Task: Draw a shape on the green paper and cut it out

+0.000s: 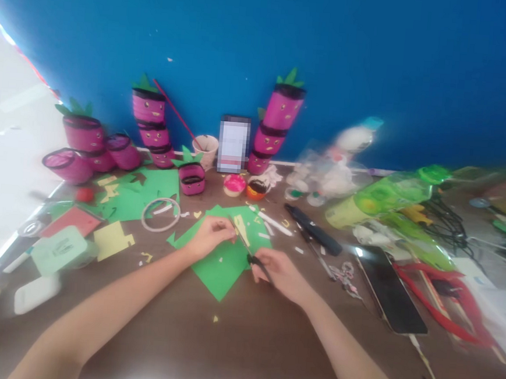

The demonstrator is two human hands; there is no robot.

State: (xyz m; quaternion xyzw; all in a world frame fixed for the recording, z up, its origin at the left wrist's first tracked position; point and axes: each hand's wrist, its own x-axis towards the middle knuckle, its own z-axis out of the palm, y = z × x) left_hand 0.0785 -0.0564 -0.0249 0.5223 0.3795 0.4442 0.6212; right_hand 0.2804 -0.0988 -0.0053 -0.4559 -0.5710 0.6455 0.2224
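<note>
In the head view, the right hand (282,272) closes its grip on scissors (251,259), blades over green paper (222,277) beside a yellow paper piece (243,231). Cutting seems partway: scraps (146,257) litter the worktop (171,335), and faced purple cups (282,111) look made, while the yellow piece seems unfinished. Whether the left hand (212,234) pinches anything cannot be told; blur hides any blade contact.

The left forearm (135,294) comes from the near left side and reaches far and to the right, with the elbow (63,347) bent. The left hand (210,234) has its fingers (225,224) curled. The right forearm (333,330) comes from the near right, and the right hand (284,273) is slightly nearer, gripping, apart from the left one
</note>
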